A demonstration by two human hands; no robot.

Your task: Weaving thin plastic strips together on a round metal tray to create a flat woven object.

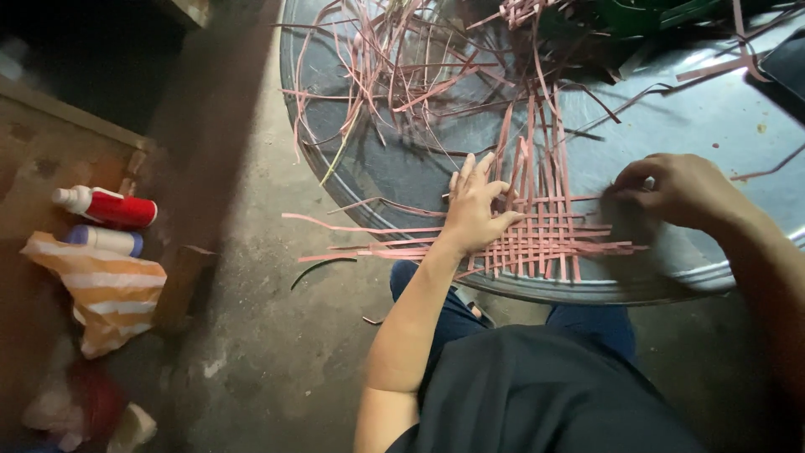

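Pressing flat, my left hand (475,210) pins the mat (541,231) on the table (721,126), fingers spread; right hand (675,189) pinches a strip end, keeping it taut.

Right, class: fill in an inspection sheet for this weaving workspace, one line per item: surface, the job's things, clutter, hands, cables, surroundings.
Surface: round grey metal tray, its rim over the person's knees.
Job's things: woven mat of pink strips, partly woven, loose ends sticking out on all sides.
Clutter: heap of loose pink strips on the far part of the tray.
Hands: left hand pressed flat on the mat; right hand pinching at strips on the mat's right edge.
Cables: nothing seen.
Surroundings: concrete floor; red and white bottle, pale bottle, orange striped bag on the left.
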